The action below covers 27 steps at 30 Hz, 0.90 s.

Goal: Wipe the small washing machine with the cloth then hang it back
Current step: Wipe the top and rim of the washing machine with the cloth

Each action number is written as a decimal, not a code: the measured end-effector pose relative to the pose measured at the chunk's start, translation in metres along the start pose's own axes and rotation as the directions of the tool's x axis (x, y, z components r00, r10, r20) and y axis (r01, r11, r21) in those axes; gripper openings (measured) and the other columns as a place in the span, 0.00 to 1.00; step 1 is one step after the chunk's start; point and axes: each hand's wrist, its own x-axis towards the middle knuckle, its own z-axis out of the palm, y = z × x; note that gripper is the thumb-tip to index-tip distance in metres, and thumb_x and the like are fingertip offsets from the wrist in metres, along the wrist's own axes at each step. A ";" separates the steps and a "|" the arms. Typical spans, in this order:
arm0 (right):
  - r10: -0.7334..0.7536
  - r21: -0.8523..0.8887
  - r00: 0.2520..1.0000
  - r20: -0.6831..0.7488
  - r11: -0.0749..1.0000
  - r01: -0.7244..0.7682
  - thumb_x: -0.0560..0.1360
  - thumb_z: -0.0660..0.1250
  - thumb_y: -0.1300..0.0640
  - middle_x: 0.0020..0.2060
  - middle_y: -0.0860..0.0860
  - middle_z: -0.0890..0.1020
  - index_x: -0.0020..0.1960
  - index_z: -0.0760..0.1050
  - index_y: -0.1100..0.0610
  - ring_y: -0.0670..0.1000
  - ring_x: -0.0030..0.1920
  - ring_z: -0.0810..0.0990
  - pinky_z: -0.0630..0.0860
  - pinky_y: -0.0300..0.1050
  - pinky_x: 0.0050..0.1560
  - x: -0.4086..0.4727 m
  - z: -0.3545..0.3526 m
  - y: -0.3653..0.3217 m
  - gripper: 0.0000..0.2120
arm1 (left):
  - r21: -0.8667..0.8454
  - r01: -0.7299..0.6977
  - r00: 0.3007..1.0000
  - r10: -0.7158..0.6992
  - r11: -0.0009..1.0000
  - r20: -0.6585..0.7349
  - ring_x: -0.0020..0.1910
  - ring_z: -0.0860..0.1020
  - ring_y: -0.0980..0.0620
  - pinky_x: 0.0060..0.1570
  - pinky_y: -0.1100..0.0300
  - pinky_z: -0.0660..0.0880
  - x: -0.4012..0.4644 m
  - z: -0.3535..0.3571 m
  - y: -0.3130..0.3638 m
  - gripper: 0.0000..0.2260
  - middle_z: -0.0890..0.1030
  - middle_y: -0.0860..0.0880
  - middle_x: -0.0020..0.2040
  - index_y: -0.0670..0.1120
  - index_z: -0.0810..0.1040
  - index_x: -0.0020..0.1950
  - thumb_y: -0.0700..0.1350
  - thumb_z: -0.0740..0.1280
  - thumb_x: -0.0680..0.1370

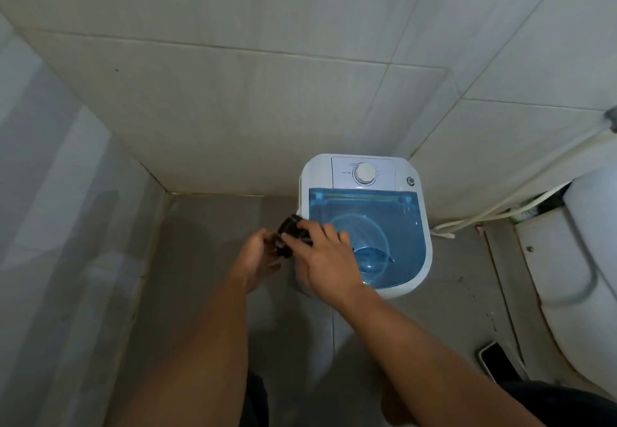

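The small washing machine (410, 172) is white with a clear blue lid (394, 226) and a round dial (365, 173). It stands on the floor against the tiled wall. A dark bunched thing (293, 229), apparently the cloth, sits at the machine's left front corner. My left hand (258, 254) grips it from the left, beside the machine. My right hand (329, 259) grips it from the right and lies over the lid's left part. Its lower part is hidden by my fingers.
A white toilet (587, 259) fills the right side. White hoses (500, 207) run along the wall to the right of the machine. A phone (497, 361) lies on the floor near my right leg. Grey floor tiles (207, 259) spread to the left.
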 end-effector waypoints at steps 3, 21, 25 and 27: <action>0.061 0.006 0.998 -0.026 0.998 -0.061 0.76 0.69 0.50 0.66 0.53 0.77 0.72 0.73 0.46 0.61 0.59 0.77 0.72 0.57 0.53 0.053 -0.008 0.024 0.24 | 0.019 0.020 0.999 -0.021 1.000 0.036 0.60 0.78 0.51 0.62 0.50 0.64 -0.004 0.003 0.003 0.22 0.83 0.51 0.59 0.49 0.80 0.61 0.49 0.50 0.76; -0.394 0.190 0.894 0.212 0.914 0.358 0.78 0.66 0.51 0.63 0.52 0.76 0.72 0.71 0.42 0.58 0.56 0.76 0.78 0.57 0.53 -0.014 -0.015 0.027 0.22 | -0.114 0.031 0.996 -0.022 0.993 0.081 0.56 0.79 0.47 0.61 0.49 0.71 0.002 -0.001 -0.001 0.24 0.83 0.44 0.58 0.44 0.80 0.62 0.50 0.47 0.80; -0.390 0.337 0.904 0.177 0.887 0.317 0.80 0.67 0.52 0.64 0.50 0.77 0.76 0.68 0.47 0.54 0.61 0.75 0.75 0.51 0.60 0.003 -0.048 0.042 0.25 | -0.069 0.012 0.999 -0.009 0.998 0.046 0.52 0.80 0.48 0.54 0.53 0.71 -0.002 0.004 -0.001 0.22 0.84 0.46 0.53 0.46 0.81 0.59 0.48 0.49 0.79; -0.136 0.338 0.991 0.000 0.932 0.128 0.77 0.71 0.55 0.63 0.52 0.78 0.75 0.71 0.50 0.56 0.61 0.76 0.76 0.53 0.60 0.043 -0.065 0.059 0.27 | -0.022 0.025 0.999 -0.024 0.999 0.028 0.51 0.79 0.51 0.53 0.54 0.68 -0.003 0.005 0.000 0.21 0.84 0.49 0.52 0.48 0.81 0.56 0.47 0.50 0.77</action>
